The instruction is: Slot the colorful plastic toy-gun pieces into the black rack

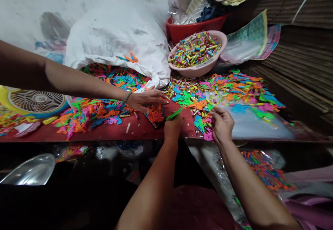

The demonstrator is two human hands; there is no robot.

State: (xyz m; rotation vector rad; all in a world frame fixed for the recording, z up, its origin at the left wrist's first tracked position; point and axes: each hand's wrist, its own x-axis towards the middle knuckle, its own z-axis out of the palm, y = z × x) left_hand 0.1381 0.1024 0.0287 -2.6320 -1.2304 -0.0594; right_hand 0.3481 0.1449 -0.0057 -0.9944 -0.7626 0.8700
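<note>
My left hand (172,127) is closed around a green plastic piece (174,114) above the red table's front edge. To its right, my right hand (223,123) has its thumb and fingers pressed together; a pink piece (208,135) lies against or just below its fingertips, and what they pinch is too small to tell. Between and beyond my hands lie loose colourful plastic pieces (184,97) and small striped tubes. Just left of my left hand is a dark tray (156,115) of orange pieces.
Another person's hand (147,100) reaches in from the left over the tray. Behind stand a white sack (117,32), a pink basin (197,71) of small tubes and a red tub (182,31). A yellow fan (39,100) lies at the left; plastic sheets (255,126) lie at the right.
</note>
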